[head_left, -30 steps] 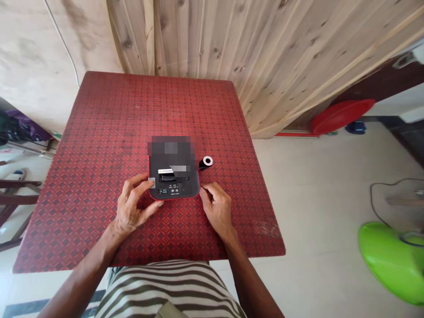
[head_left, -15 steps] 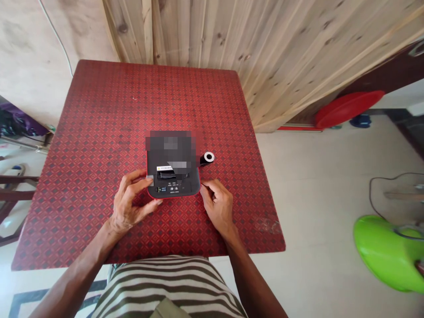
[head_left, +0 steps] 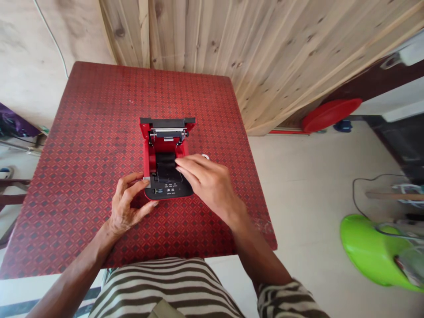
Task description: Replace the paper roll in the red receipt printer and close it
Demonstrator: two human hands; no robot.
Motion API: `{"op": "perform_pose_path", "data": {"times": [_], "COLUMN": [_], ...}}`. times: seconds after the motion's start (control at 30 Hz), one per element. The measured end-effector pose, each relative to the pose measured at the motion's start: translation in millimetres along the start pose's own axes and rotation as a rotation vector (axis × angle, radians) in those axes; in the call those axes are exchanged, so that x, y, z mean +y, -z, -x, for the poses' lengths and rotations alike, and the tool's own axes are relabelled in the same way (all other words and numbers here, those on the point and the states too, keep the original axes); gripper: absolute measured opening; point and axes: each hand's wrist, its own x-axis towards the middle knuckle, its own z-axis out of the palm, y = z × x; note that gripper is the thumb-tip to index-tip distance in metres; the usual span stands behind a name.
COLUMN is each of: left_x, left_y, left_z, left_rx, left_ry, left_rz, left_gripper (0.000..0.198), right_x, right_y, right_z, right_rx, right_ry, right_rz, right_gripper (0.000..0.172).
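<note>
My right hand (head_left: 212, 182) mostly blocks the white-ended roll (head_left: 206, 157) toward the tabletop's (head_left: 106, 110) right edge, can't tell if pinching that black sheet (head_left: 165, 167); left hand (head_left: 126, 204) is spread against printer (head_left: 168, 193).

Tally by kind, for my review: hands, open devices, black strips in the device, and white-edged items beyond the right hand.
Hands: 2, left hand and right hand
Open red-and-black device: 1
Black strip: 1
White-edged item, mostly hidden: 1
Total: 5
</note>
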Motion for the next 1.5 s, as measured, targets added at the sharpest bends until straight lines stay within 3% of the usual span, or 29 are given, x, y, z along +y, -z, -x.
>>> {"op": "perform_pose_path", "data": {"times": [0.1,0.17,0.4,0.53,0.67,0.77,0.87,1.0,1.1,1.23,1.3,1.4,1.43,1.5], "left_x": [0.4,0.4,0.9,2.7,2.3,0.2,-1.6,-1.8,-0.8,0.5,0.7,-0.1,-0.5,-1.5], "left_y": [0.5,0.2,-1.9,-1.8,-1.5,-1.5,-1.4,-0.8,0.2,1.5,1.6,1.2,0.9,0.6], "left_z": [0.6,1.3,2.4,1.1,0.9,1.7,2.0,0.1,-2.2,-4.8,-5.3,-4.9,-4.5,-4.0], "left_rx": [-0.003,-0.007,-0.018,-0.022,-0.020,-0.013,-0.008,-0.004,-0.007,-0.007,-0.002,-0.007,-0.012,-0.019], "left_ry": [-0.008,-0.010,0.000,0.005,0.011,0.008,0.011,0.007,0.001,-0.012,-0.018,-0.010,-0.010,-0.014], "left_rz": [-0.010,-0.014,-0.025,-0.034,-0.049,-0.044,-0.040,-0.048,-0.055,-0.076,-0.080,-0.073,-0.070,-0.068], "left_gripper": [0.062,0.061,0.060,0.057,0.058,0.061,0.061,0.059,0.061,0.070,0.070,0.070,0.070,0.072], "right_x": [-7.7,-12.6,-18.7,-24.1,-29.0,-21.2,-4.7,16.2,23.0,23.2,25.4,38.2,45.0,61.0], "right_y": [-7.0,-14.4,-20.9,-10.7,6.6,25.6,39.6,24.5,-9.3,-40.3,-36.9,-13.9,-5.6,4.1], "right_z": [-41.2,-60.7,-82.2,-75.3,-51.3,-22.7,14.3,66.6,93.0,105.3,106.7,105.1,102.5,92.9], "right_rx": [-0.386,-0.535,-0.673,-0.625,-0.375,-0.113,0.057,0.205,0.193,0.089,0.025,-0.137,-0.166,-0.103], "right_ry": [0.015,0.037,0.063,0.025,0.019,-0.027,-0.127,-0.353,-0.485,-0.489,-0.490,-0.570,-0.599,-0.632], "right_rz": [0.221,0.313,0.362,0.366,0.269,-0.036,-0.399,-0.656,-0.669,-0.636,-0.640,-0.751,-0.785,-0.768], "right_gripper": [0.027,0.028,0.036,0.033,0.024,0.018,0.021,0.023,0.021,0.016,0.023,0.053,0.056,0.045]}}
